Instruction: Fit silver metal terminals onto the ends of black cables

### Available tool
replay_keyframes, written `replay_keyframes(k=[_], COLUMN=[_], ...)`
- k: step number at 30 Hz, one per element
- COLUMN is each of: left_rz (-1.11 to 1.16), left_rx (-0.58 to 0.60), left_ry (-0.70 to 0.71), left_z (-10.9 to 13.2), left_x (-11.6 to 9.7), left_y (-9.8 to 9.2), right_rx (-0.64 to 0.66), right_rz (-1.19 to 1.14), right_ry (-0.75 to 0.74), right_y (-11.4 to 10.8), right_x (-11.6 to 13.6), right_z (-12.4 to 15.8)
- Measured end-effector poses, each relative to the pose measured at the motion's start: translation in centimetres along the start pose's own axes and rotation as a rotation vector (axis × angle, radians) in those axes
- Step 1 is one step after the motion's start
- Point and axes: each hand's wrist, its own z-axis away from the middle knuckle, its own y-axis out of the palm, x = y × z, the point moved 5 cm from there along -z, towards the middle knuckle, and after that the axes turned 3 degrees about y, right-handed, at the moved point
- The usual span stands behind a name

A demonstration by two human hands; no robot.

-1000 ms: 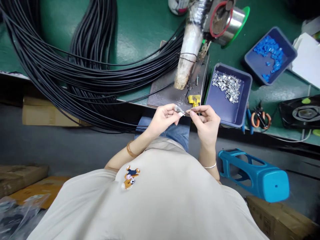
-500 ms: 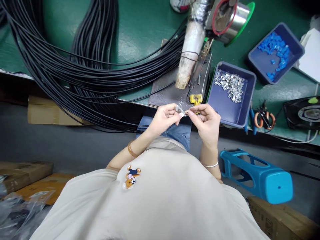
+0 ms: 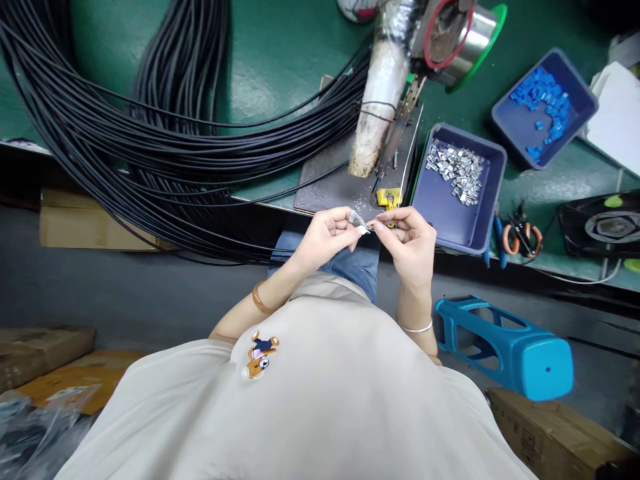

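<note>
Close together above my lap, at the table's front edge, both hands work in a pinch. My left hand (image 3: 327,237) has thumb and index finger pressed together, with a greyish cover (image 3: 356,219) on a fingertip. Facing it, my right hand (image 3: 413,243) pinches with thumb and index finger too, its other fingers curled. Between the fingertips shows a tiny bit with a thin coppery part, too small to name. Just beyond the right hand lies a yellow clip-like piece (image 3: 389,198). A soldering iron tip and its wrapped holder (image 3: 377,113) stand over a dark board (image 3: 325,183).
Coils of black cable (image 3: 200,153) fill the left side and hang over the edge. At right are a bin (image 3: 450,230) of metal connector shells, a bin (image 3: 505,123) of blue pieces, pliers (image 3: 523,237) and a fan (image 3: 607,227). Below stands a blue stool (image 3: 547,367).
The whole view has shifted slightly, so the table items appear a little further left. My hands keep the same pinch, fingertips close together.
</note>
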Motion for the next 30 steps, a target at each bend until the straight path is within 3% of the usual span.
replay_keyframes(k=[11, 18, 30], left_rz=[0.027, 0.028, -0.04], left_rx=[0.009, 0.024, 0.094], left_ry=[-0.027, -0.071, -0.098], left_z=[0.0, 0.0, 0.4], left_x=[0.2, 0.6, 0.9], left_y=[-0.1, -0.1, 0.0], right_rx=[0.019, 0.081, 0.078], right_rz=[0.06, 0.313, 0.525], right_ry=[-0.016, -0.151, -0.353], right_y=[-0.2, -0.5, -0.4], right_x=[0.3, 1.7, 3.2], right_z=[0.0, 0.5, 1.6])
